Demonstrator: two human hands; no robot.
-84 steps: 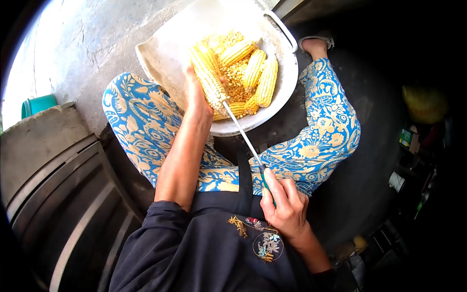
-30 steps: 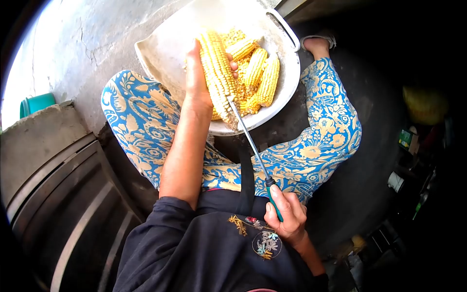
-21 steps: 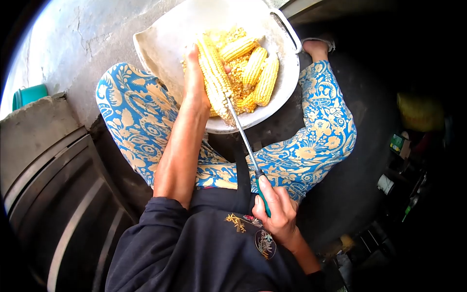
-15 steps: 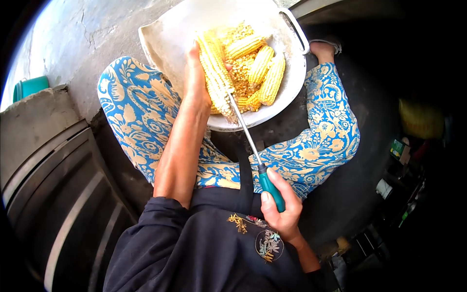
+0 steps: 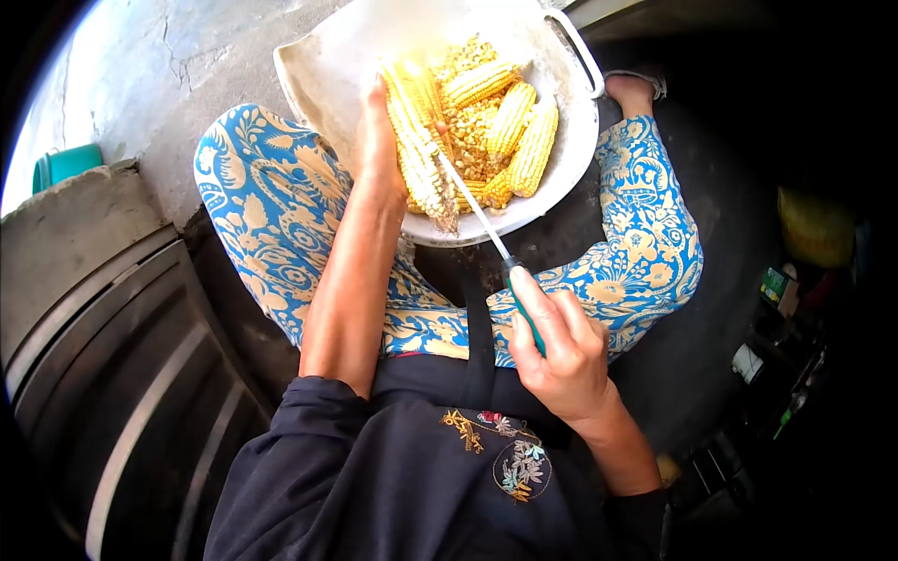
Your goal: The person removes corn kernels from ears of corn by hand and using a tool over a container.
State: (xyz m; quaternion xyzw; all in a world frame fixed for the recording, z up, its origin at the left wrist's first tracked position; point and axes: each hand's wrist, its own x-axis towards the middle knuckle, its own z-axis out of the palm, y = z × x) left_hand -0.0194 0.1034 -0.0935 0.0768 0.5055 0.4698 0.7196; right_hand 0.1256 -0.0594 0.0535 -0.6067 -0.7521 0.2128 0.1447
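My left hand [image 5: 377, 140] is closed around an ear of corn [image 5: 418, 150], held at a slant over the near left side of a white basin [image 5: 568, 173]. In my right hand [image 5: 564, 353] is a screwdriver [image 5: 482, 217] with a green handle and a long metal shaft. The shaft's tip touches the ear's right side, where kernels look partly stripped near its lower end. Several yellow ears [image 5: 535, 150] lie in the basin on loose kernels [image 5: 472, 131]. My left fingertips are mostly hidden behind the ear.
The basin has a handle [image 5: 575, 51] at its upper right and stands between my legs in blue patterned trousers [image 5: 645, 234]. A green container [image 5: 67, 166] is at the far left, above a concrete ledge [image 5: 79, 215]. Dark clutter and a yellow bag [image 5: 816, 227] are at the right.
My right hand has moved up and forward, and its grip now covers more of the screwdriver handle. The shaft has shifted up along the ear. My left hand still holds the ear.
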